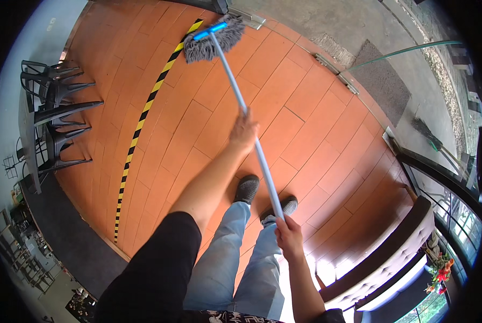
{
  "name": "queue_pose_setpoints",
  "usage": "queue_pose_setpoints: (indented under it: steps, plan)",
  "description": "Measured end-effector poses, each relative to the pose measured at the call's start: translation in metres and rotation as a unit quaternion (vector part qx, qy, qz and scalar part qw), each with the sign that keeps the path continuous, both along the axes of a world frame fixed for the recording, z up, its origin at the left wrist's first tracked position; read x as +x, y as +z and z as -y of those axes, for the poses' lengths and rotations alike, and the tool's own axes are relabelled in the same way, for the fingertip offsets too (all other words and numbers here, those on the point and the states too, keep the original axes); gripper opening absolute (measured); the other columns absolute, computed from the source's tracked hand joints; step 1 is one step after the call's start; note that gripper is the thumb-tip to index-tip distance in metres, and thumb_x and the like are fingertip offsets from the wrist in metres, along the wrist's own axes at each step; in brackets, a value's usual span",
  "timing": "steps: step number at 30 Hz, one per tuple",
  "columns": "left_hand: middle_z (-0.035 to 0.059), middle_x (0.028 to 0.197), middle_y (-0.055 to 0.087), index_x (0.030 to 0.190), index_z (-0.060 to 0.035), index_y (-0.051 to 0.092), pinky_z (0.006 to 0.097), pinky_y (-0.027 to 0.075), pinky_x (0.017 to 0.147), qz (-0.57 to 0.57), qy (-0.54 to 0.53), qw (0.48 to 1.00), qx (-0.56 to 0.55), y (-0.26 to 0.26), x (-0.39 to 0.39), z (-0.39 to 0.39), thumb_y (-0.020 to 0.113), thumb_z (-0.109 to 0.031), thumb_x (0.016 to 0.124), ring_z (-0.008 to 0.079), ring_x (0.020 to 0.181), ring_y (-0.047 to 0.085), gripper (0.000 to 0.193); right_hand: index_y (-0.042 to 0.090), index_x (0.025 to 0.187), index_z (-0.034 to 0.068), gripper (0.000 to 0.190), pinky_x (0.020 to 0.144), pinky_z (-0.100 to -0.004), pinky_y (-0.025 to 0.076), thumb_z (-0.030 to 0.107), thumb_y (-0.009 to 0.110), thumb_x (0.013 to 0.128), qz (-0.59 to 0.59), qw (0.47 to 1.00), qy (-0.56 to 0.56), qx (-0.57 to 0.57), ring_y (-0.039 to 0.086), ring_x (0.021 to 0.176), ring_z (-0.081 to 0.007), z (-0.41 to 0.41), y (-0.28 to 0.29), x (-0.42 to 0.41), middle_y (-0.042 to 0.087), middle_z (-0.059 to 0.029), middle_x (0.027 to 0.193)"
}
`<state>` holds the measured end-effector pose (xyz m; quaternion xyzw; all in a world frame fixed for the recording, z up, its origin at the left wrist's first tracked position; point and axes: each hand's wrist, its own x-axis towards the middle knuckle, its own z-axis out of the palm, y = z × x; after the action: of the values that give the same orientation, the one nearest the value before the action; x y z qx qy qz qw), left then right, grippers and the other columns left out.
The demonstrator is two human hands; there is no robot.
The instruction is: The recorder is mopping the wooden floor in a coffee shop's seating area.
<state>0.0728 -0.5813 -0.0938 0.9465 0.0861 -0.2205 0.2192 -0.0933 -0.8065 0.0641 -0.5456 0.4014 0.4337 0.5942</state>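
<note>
A mop with a grey shaggy head (214, 39) and a blue clamp lies against the orange tiled floor (225, 93), over the upper end of a yellow and black striped floor tape (148, 105). Its long pale handle (264, 169) runs down toward my body. My left hand (245, 130) is closed around the middle of the handle, with the arm stretched forward. Lower down, near the handle's end and above my thigh, my right hand (289, 236) grips it too. Both my feet, in dark shoes, stand on the tiles beside the handle.
Black metal chairs (63, 133) and a table stand at the left. A dark counter (69, 226) curves at the lower left. A tufted sofa (386, 258) is at the lower right. Beyond the metal door track (338, 73) lie a grey mat (380, 80) and a broom (427, 131).
</note>
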Motion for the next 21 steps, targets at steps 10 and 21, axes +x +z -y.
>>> queue_pose_setpoints:
  steps: [10, 21]
  plan:
    - [0.0298, 0.145, 0.031, 0.094, -0.0064, 0.059, 0.0556, 0.018, 0.116, 0.044, -0.180, 0.968, -0.171, 0.049, -0.119, 0.228, 0.048, -0.015, 0.092, 0.0538, 0.139, 0.012, 0.014, 0.053, 0.119, -0.005, 0.030, 0.031, -0.0208, 0.022, 0.015, 0.052, 0.096, -0.080, 0.984, -0.083, -0.139, 0.033, 0.036, -0.0038, 0.162, 0.138, -0.126, 0.040, 0.0033, 0.052]
    - [0.0089, 0.102, 0.057, 0.078, -0.0101, 0.060, 0.0422, 0.054, 0.076, 0.063, -0.196, 0.979, -0.014, 0.010, -0.022, 0.075, 0.059, -0.009, 0.081, 0.0334, 0.102, 0.056, 0.003, 0.054, 0.125, 0.002, 0.032, 0.033, -0.0196, 0.024, 0.017, 0.053, 0.097, -0.017, 0.996, -0.064, 0.053, 0.034, 0.039, -0.0033, 0.062, 0.050, -0.042, 0.036, 0.0064, 0.053]
